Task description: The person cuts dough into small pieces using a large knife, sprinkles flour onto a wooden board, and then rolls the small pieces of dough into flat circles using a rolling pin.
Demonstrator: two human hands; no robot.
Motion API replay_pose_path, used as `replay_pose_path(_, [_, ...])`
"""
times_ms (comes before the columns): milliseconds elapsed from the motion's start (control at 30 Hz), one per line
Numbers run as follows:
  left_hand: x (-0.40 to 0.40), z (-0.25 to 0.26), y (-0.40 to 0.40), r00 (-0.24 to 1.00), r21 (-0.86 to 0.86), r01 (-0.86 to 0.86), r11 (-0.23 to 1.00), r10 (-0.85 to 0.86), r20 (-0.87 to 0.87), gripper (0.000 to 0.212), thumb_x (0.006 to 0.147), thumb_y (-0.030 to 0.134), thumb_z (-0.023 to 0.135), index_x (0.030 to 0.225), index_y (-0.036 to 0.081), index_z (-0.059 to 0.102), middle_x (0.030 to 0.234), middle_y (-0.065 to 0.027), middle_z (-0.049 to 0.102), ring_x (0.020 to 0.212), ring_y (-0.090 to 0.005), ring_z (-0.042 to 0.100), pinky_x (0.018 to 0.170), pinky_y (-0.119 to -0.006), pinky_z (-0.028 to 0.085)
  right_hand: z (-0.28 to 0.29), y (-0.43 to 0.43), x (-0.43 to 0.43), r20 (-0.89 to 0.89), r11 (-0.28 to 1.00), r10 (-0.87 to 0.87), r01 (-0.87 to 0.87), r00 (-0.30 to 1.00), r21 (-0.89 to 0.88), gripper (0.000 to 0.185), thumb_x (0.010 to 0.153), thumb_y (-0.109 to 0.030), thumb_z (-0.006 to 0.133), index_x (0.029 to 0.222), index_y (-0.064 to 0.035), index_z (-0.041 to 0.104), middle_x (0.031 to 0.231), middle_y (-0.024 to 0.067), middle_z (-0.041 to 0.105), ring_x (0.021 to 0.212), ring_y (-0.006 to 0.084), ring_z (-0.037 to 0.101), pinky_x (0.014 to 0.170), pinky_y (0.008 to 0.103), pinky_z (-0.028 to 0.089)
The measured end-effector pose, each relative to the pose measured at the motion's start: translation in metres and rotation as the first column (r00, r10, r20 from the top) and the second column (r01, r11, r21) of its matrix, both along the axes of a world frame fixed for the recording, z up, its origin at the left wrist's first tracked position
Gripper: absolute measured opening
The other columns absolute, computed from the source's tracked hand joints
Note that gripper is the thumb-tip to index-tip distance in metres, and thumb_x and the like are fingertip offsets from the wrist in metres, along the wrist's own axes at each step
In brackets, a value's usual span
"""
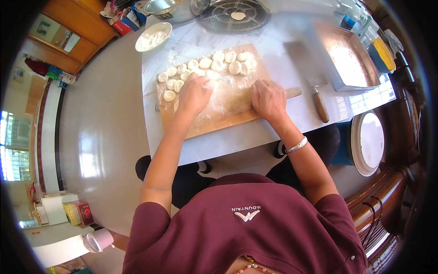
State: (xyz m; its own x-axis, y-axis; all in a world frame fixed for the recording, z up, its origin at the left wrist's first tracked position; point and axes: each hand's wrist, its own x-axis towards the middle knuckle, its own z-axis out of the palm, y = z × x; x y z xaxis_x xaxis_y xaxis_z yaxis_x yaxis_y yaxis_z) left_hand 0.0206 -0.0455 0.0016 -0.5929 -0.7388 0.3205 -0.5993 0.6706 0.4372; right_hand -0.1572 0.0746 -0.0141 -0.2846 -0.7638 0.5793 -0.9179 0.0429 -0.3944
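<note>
A floured wooden board [226, 120] lies on the marble-patterned table, with many small round dough pieces [205, 63] spread over its far and left parts. My right hand [269, 99] is closed around a wooden rolling pin [293, 92] near the board's right edge. Over the left part of the board, my left hand [195, 94] has its fingers bent at a pale piece of dough [212, 75]; whether it grips the dough is hidden by the hand. A cleaver [320, 102] with a wooden handle lies to the right of the board.
A bowl of flour [153, 37] stands at the far left corner. Beyond the board are a metal basin [171, 12] and a round steamer rack [234, 15] bearing one flat dough piece. A rectangular metal tray [356, 61] with white powder sits at the right, near plastic bottles [350, 17].
</note>
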Motion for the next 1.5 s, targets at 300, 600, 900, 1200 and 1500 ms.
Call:
replay_pose_path(300, [-0.01, -0.004, 0.032, 0.992, -0.057, -0.121, 0.991, 0.119, -0.039, 0.032, 0.059, 0.018, 0.072, 0.083, 0.001, 0.059, 0.086, -0.0139, 0.054, 0.081, -0.0296, 0.054, 0.07, -0.037, 0.044, 0.002, 0.004, 0.002, -0.028, 0.999, -0.023, 0.024, 0.999, 0.022, 0.017, 0.076, -0.014, 0.05, 0.062, -0.0042, 0.051, 0.061, 0.0105, 0.054, 0.061, 0.0282, 0.055, 0.058, 0.038, 0.042])
replay_pose_path(600, [-0.021, -0.01, 0.03, 0.992, 0.079, 0.041, 0.996, -0.032, -0.119, 0.026, 0.064, 0.015, 0.068, 0.083, 0.0, 0.06, 0.087, -0.0161, 0.058, 0.082, -0.0314, 0.055, 0.073, -0.038, 0.045, -0.001, 0.0, 0.001, -0.03, 0.999, -0.022, 0.023, 0.999, 0.042, 0.018, 0.077, -0.016, 0.05, 0.064, -0.0047, 0.053, 0.063, 0.0109, 0.057, 0.063, 0.0281, 0.056, 0.059, 0.0381, 0.044])
replay_pose_path(900, [-0.019, -0.011, 0.021, 0.987, 0.191, 0.134, 0.972, -0.113, -0.118, 0.018, 0.07, 0.01, 0.064, 0.085, 0.0, 0.063, 0.086, -0.0106, 0.059, 0.069, -0.0175, 0.059, 0.063, -0.028, 0.047, 0.016, -0.01, 0.019, 0.103, 0.978, 0.045, -0.065, 0.994, 0.2, 0.014, 0.077, -0.016, 0.049, 0.076, -0.0026, 0.053, 0.065, 0.0167, 0.059, 0.067, 0.0329, 0.058, 0.062, 0.0423, 0.045])
replay_pose_path(1200, [-0.015, -0.007, 0.002, 0.972, 0.474, 0.232, 0.85, -0.181, -0.151, 0.01, 0.073, 0.005, 0.06, 0.081, 0.0, 0.062, 0.071, -0.0044, 0.062, 0.064, -0.0097, 0.056, 0.062, -0.024, 0.047, -0.001, -0.026, 0.02, 0.007, 0.973, -0.04, 0.037, 0.999, 0.226, 0.056, 0.075, -0.011, 0.046, 0.129, -0.0046, 0.03, 0.13, 0.0216, 0.031, 0.119, 0.0363, 0.032, 0.098, 0.0447, 0.027])
replay_pose_path(1500, [-0.02, 0.0, -0.011, 0.963, 0.49, 0.269, 0.829, -0.23, -0.141, 0.012, 0.073, 0.003, 0.057, 0.084, -0.002, 0.062, 0.073, -0.0053, 0.063, 0.066, -0.0099, 0.057, 0.064, -0.024, 0.047, 0.001, -0.078, 0.01, -0.009, 0.988, -0.089, 0.089, 0.996, 0.124, 0.059, 0.08, -0.014, 0.045, 0.132, 0.0013, 0.023, 0.136, 0.0299, 0.014, 0.122, 0.0436, 0.025, 0.102, 0.044, 0.022])
